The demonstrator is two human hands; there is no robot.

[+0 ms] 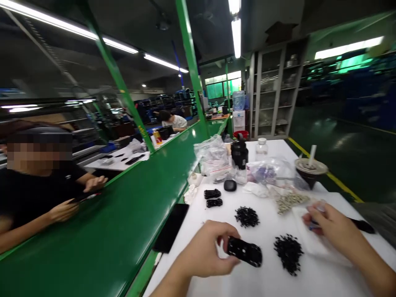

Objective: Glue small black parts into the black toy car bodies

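Note:
Pinched by one end between thumb and fingers, a black toy-car part (245, 251) is in my left hand (208, 250), above the white table. My right hand (329, 218) is closed over a white sheet (309, 241), with a small clear and bluish thing at its fingers, too blurred to name. Between my hands lies a pile of small black pieces (289, 253). Farther back is a second pile of black pieces (246, 216). Two similar black car parts (212, 193) lie side by side at the back left, beside a rounded black case (229, 185).
A bag of pale small parts (291, 201), a lidded drink cup (311, 169), a clear jar (261, 147), a black bottle (239, 153) and plastic bags (213, 154) crowd the table's (216, 284) far side. Left runs a green conveyor (123, 222); a co-worker (37, 185) sits beyond it.

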